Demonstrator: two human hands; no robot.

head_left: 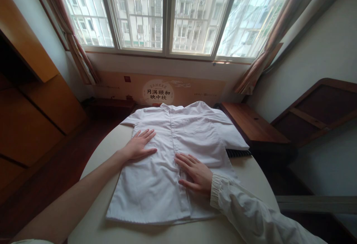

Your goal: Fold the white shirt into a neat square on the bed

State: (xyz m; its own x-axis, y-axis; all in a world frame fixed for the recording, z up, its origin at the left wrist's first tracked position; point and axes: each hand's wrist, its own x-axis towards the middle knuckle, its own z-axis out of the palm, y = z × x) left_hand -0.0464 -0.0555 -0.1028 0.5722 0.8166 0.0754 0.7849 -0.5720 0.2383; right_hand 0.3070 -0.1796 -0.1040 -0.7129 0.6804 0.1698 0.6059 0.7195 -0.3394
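A white short-sleeved shirt (164, 184) lies spread front-up on a pale bed surface (103, 151), collar toward the window. My left hand (138, 145) rests flat on the shirt's left side, fingers stretched out and apart. My right hand (195, 172) lies flat near the button placket at the shirt's middle, fingers spread; its arm wears a cream knitted sleeve. Neither hand holds anything. A chest pocket (193, 125) shows above my right hand.
A wooden bedside table (251, 123) stands at the right, a dark striped cloth edge (238, 153) peeking from under the shirt sleeve. Wooden cabinets (33, 117) fill the left. A barred window (167, 13) with curtains spans the back wall, a printed board (158, 91) below it.
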